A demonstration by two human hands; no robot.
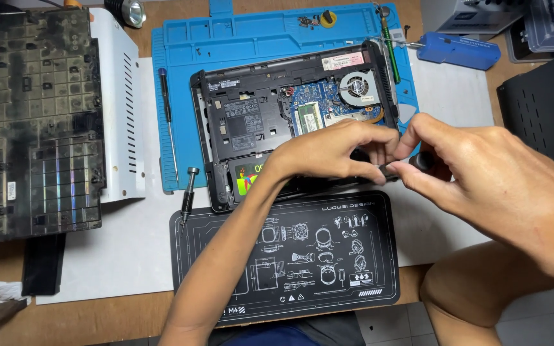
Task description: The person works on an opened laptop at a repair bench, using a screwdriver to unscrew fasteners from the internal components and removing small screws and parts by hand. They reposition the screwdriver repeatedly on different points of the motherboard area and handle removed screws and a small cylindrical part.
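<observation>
Tabletop covered by blue mat and black mat | opened laptop laid between them | left hand and right hand closed together on small black tool at laptop's near-right edge | screwdrivers left.

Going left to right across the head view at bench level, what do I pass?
Black keyboard panel → white vented cover → long thin screwdriver → short black screwdriver → opened laptop base → left hand → right hand → black perforated panel.
</observation>
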